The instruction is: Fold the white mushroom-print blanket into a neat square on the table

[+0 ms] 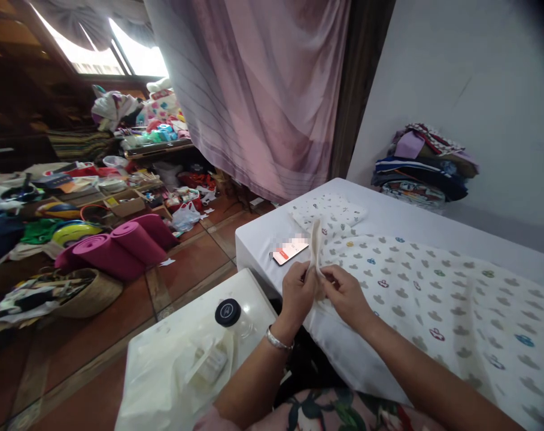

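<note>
My left hand [297,290], with a silver bangle on its wrist, pinches a pale cream cloth piece [315,242] at its lower part. Close beside it, my right hand [345,291] grips the same piece between thumb and fingers. The cloth stands up in a narrow fold above both hands, over the edge of the white bed [263,230]. A phone [291,250] with a lit screen lies on the bed just left of the cloth. Behind it is a small patterned pillow [339,209]. A patterned sheet [415,269] spreads to the right.
A white-covered table [164,341] at the lower left holds a black-lidded jar [227,312] and a clear plastic packet [209,366]. Pink rolled mats [130,245], a basket [90,296] and clutter cover the floor at left. Folded clothes [424,164] are stacked by the wall.
</note>
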The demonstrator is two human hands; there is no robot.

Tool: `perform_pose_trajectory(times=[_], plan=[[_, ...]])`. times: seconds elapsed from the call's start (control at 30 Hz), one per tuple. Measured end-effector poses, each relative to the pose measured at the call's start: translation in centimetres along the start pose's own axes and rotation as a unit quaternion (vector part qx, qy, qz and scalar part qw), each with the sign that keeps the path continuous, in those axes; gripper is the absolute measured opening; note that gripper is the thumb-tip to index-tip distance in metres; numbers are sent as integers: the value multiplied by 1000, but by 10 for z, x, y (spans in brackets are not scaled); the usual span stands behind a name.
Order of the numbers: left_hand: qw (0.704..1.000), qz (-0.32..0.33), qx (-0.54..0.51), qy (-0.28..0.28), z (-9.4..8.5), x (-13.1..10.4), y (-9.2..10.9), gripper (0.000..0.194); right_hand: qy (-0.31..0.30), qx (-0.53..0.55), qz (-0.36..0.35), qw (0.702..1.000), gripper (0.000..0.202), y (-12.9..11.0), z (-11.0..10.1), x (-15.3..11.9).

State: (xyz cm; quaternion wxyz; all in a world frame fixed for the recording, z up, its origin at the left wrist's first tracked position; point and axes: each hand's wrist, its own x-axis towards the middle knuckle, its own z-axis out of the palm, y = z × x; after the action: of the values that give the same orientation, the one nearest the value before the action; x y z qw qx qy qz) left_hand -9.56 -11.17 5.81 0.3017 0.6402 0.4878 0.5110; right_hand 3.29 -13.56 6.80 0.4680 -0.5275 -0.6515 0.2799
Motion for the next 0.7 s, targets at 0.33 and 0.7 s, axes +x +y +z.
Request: perform_pose_trajectory(times=[0.33,0.7], plan=[[999,23,6,-28,-8,-5,14,25,-30,-33,-16,999,16,-10,10,3],[999,-10,43,-26,-21,-1,-14,22,-140,182,95,969,29,8,7,4]])
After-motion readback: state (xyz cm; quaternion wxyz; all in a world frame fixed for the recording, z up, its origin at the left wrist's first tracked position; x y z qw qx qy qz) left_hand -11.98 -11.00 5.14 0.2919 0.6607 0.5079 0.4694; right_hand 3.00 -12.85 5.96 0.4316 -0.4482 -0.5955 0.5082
